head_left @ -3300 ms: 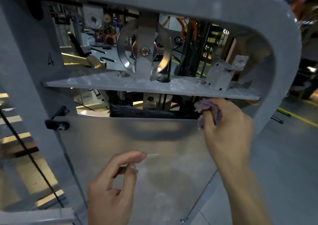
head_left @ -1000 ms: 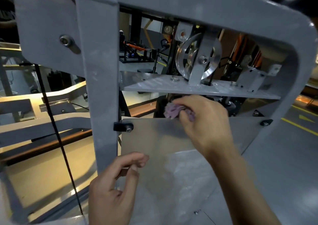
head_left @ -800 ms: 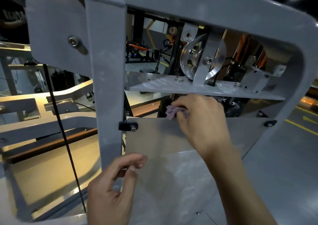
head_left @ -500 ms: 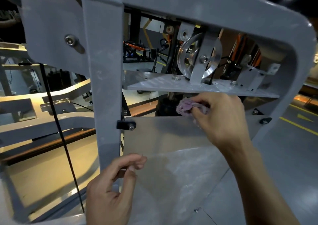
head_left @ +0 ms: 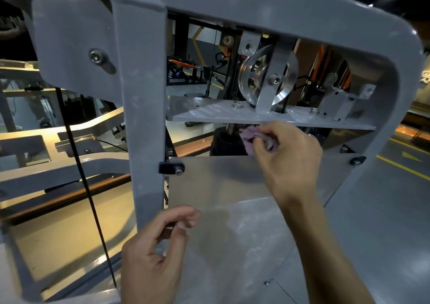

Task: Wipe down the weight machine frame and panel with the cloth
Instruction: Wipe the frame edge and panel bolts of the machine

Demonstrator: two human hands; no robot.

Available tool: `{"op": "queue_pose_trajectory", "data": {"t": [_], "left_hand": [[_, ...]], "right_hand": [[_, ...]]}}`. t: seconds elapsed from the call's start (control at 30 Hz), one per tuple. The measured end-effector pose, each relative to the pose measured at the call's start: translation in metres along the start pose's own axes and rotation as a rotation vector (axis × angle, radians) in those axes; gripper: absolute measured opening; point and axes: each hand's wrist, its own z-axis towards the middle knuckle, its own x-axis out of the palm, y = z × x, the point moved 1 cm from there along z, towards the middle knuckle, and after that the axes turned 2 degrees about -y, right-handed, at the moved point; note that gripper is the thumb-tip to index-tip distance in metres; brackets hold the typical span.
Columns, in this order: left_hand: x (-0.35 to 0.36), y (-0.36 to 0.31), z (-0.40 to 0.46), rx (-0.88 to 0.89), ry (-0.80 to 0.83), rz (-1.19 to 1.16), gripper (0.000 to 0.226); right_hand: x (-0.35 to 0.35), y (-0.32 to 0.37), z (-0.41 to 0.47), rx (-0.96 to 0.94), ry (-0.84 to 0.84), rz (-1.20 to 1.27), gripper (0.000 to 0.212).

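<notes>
- Cloth [head_left: 250, 136]: small, purple, bunched into a wad. It sat in the gap between the horizontal plate [head_left: 267, 117] above and the top edge of the panel [head_left: 221, 187] below, just under the plate's front edge. Being crumpled, it showed no clear long axis; the exposed end pointed left and away from the person.
- Right hand [head_left: 288, 159]: fingers [head_left: 265, 132] curled and clamped on the cloth, wrist crossing in front of the panel's upper right.
- Left hand [head_left: 153, 254]: held low beside the grey frame [head_left: 144, 117] upright, fingers loosely curled with thumb near fingertips, gripping nothing visible; whether it touched the panel's edge could not be told.
- Panel: flat brushed-metal sheet, long axis running downward, fixed by a black clip [head_left: 171, 167] at left.
- Pulley [head_left: 267, 78]: mounted on the plate, directly above the cloth.
- Risks, as a judgement: the wad could snag on bolt ends or hardware hidden under the plate and pull loose from the grip; knuckles could scrape the plate's thin edge in the narrow gap; a dropped cloth would likely fall behind the panel, out of easy reach.
</notes>
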Motion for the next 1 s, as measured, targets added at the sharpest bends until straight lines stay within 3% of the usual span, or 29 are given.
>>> {"op": "queue_pose_trajectory", "data": {"t": [0.17, 0.3, 0.4, 0.57, 0.77, 0.87, 1.0], "left_hand": [[0.002, -0.002, 0.006, -0.02, 0.034, 0.063, 0.033], [0.003, -0.001, 0.01, 0.012, 0.062, 0.084, 0.035], [0.004, 0.003, 0.011, -0.008, 0.08, 0.097, 0.041], [0.012, -0.001, 0.012, -0.013, 0.084, 0.065, 0.034], [0.017, 0.002, 0.015, -0.043, 0.125, 0.079, 0.062], [0.021, 0.003, 0.016, -0.044, 0.143, 0.074, 0.061], [0.014, 0.001, 0.019, 0.032, 0.108, 0.05, 0.059]], "right_hand": [[0.033, 0.034, -0.025, -0.292, 0.055, 0.154, 0.023], [0.018, 0.01, -0.04, -0.364, -0.093, 0.272, 0.018], [0.004, -0.033, -0.054, -0.28, -0.126, 0.129, 0.015], [-0.013, -0.1, -0.035, 0.132, -0.273, 0.018, 0.023], [0.015, -0.037, -0.046, -0.076, -0.178, 0.142, 0.022], [0.018, -0.028, -0.049, -0.171, -0.122, 0.193, 0.025], [0.009, -0.06, -0.039, 0.028, -0.312, 0.067, 0.023]]}}
